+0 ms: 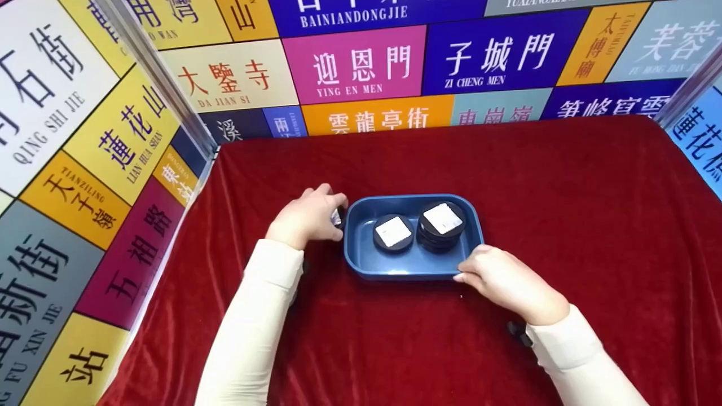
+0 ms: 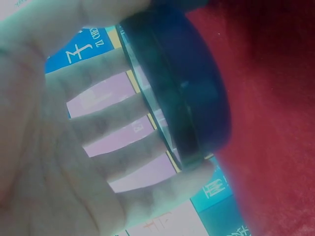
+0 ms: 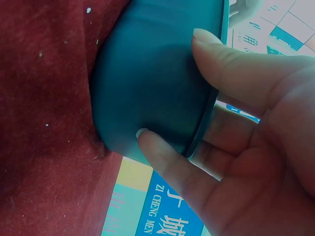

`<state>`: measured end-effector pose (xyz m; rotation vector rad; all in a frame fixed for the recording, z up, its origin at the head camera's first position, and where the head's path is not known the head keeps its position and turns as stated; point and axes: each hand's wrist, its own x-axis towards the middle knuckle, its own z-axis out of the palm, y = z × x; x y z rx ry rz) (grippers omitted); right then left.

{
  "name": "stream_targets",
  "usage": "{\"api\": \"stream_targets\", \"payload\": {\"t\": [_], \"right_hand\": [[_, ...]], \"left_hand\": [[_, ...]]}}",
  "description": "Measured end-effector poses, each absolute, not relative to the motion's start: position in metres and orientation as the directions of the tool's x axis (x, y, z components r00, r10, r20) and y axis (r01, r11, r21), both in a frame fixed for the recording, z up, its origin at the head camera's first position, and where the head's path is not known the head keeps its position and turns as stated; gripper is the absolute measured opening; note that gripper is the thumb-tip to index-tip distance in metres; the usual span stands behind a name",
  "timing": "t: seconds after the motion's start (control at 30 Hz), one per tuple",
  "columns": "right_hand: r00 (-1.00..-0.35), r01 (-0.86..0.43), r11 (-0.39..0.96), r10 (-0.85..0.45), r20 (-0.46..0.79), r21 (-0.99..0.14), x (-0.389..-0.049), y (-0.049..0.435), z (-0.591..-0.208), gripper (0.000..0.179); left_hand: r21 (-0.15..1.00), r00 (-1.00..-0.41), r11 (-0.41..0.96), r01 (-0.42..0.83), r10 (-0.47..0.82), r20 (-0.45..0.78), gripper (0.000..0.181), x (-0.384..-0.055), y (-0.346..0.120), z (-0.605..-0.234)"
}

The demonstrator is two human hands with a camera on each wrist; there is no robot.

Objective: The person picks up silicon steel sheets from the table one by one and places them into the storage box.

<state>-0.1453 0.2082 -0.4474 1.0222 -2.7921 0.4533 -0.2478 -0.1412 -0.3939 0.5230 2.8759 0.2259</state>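
Observation:
My left hand (image 1: 307, 217) grips a round, flat black container (image 2: 197, 88) by its edge, thumb on one side and fingers on the other, just left of a blue tray (image 1: 366, 262). In the head view its white label shows between the fingers. My right hand (image 1: 505, 282) holds the tray's near right corner; in the right wrist view the thumb and one finger press the outer wall, with other fingers behind the rim. Inside the tray lie a black disc (image 1: 393, 246) with a white label and, right of it, a stack of similar black discs (image 1: 437, 239).
A dark red velvet cloth (image 1: 569, 203) covers the table beneath the tray. Behind it and on the left stand panels (image 1: 366, 62) printed with colourful place-name signs.

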Motion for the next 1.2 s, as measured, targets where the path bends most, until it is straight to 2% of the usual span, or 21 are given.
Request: {"api": "stream_targets", "payload": {"t": [1.2], "right_hand": [[-0.765, -0.644, 0.725, -0.604, 0.225, -0.244, -0.145, 0.208, -0.447, 0.039]], "left_hand": [[0.174, -0.908, 0.927, 0.332, 0.364, -0.207, 0.057, -0.246, -0.12, -0.381]]}}
